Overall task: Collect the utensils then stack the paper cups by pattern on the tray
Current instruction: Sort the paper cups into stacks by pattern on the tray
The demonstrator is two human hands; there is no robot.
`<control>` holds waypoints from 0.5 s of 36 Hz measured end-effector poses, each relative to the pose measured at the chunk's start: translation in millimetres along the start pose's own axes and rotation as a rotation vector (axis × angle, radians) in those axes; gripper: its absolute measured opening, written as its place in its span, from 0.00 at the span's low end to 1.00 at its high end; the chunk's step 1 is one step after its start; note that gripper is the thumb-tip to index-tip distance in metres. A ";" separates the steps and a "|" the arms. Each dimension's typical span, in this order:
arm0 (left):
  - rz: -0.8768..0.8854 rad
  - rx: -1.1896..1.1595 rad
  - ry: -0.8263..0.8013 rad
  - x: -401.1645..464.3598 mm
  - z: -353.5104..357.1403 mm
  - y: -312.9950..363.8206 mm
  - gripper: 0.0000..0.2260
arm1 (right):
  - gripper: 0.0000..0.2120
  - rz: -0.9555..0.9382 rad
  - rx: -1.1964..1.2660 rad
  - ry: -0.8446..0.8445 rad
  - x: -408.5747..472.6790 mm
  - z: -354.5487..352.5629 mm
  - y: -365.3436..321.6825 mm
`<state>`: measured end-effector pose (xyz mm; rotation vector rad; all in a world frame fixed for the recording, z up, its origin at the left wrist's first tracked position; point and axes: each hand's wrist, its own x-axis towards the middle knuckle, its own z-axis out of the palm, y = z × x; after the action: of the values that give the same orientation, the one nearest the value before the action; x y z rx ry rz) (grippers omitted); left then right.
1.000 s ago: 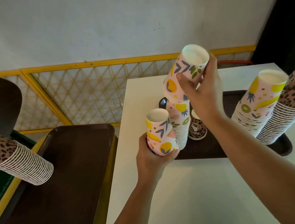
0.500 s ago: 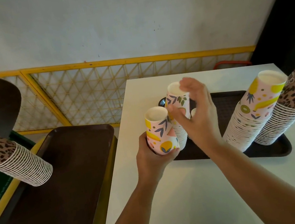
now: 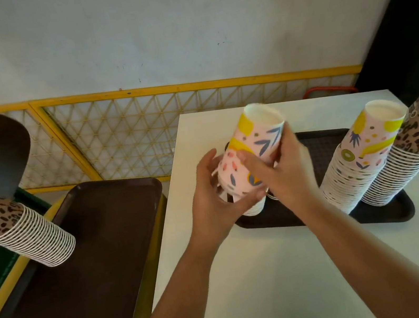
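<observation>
Gripping floral cup (image 3: 261,144) upside-down, tilted: right hand (image 3: 285,173) closed on its side | left hand (image 3: 215,199) cupped around short floral stack (image 3: 237,184) beneath, at tray's (image 3: 383,213) left end | tall floral stack (image 3: 356,162) and leopard stack (image 3: 406,150) at right end.

Both my forearms reach forward and converge over the near left part of the tray. My left hand (image 3: 213,199) is cupped, palm turned rightward, fingers curled under and thumb raised. My right hand (image 3: 285,173) is clasped from the right side, fingers wrapped and thumb pointing left. Both hands grip the same cup between them.
</observation>
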<state>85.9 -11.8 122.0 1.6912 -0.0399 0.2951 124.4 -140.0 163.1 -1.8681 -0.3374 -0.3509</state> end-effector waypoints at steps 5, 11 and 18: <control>0.012 -0.108 0.110 13.4 -4.7 11.7 0.38 | 0.27 -0.119 0.147 0.201 25.0 -13.5 -20.9; -0.161 -0.069 0.164 33.6 6.2 11.0 0.34 | 0.27 -0.151 0.119 0.292 44.7 -11.3 -18.9; -0.280 -0.061 0.059 41.2 22.8 10.8 0.26 | 0.29 -0.038 -0.028 0.195 44.3 9.4 23.0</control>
<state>127.5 -29.8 138.9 1.6030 0.2280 0.1312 174.8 -135.6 158.2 -1.8385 -0.2369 -0.5617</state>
